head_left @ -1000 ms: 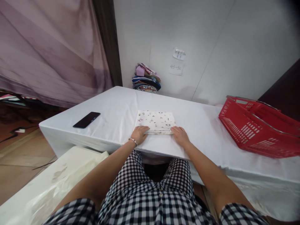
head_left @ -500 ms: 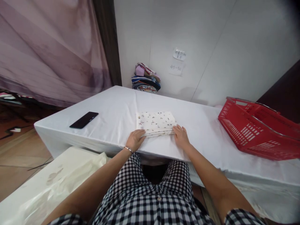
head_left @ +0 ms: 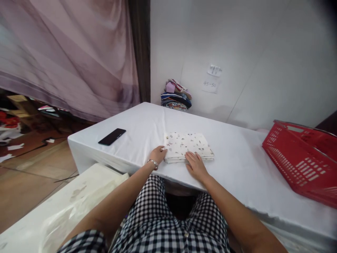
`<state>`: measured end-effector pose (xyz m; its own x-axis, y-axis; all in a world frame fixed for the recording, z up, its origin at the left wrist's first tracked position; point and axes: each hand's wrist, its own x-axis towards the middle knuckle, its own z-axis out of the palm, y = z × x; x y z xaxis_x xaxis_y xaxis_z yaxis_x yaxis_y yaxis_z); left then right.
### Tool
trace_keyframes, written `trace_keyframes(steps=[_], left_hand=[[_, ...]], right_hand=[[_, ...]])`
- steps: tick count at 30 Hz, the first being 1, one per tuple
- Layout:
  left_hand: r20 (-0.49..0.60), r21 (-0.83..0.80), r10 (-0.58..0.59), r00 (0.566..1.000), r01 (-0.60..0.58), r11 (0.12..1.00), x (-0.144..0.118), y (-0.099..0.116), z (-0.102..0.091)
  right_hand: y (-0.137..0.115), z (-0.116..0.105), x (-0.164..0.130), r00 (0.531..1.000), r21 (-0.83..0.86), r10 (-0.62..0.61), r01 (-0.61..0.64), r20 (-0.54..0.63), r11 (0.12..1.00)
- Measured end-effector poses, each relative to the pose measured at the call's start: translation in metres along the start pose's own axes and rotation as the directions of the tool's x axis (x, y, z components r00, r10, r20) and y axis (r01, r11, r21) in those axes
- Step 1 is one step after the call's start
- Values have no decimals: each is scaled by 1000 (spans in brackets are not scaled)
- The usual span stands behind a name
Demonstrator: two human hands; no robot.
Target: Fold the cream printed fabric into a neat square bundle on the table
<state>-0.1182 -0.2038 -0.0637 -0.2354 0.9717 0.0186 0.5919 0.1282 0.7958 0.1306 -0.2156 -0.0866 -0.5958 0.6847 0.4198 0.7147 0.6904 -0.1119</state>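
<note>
Through the head camera I have a folded white cloth (head_left: pixel 188 142) with a small scattered print, lying flat on the white-covered table (head_left: pixel 237 154), just in front of me and between my two hands toward the far side. My left hand (head_left: pixel 158 154), with a bracelet (head_left: pixel 153 163) at the wrist, sits at the cloth's near left corner; its fingers are partly bent, the fingertips at the edge, and I cannot tell whether they pinch any fabric. My right hand (head_left: pixel 195 164) is palm down, fingers stretched out and laid over the near edge, right of the middle; I see it pressing on the cloth rather than gripping it. The cloth's right corner reaches out past that hand. A dark phone (head_left: pixel 112 136) lies well to the left, and a red basket (head_left: pixel 302 163) stands well to the right.
</note>
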Motion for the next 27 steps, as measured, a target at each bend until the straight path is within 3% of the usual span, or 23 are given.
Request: trace_keyframes(steps=[12,20,27], left_hand=[[-4,55,-89,996,89,995,0,4,10],[28,-37,-135,990,136,990,-4,6,8],[37,171,-65,997,58,984,1,3,6]], right_hand=[[-2,-6,11,997,29,77,-76,-25,997],[-1,-5,17,991,38,97,-101,90,994],[29,-15,32,974,34,226,-226,14,974]])
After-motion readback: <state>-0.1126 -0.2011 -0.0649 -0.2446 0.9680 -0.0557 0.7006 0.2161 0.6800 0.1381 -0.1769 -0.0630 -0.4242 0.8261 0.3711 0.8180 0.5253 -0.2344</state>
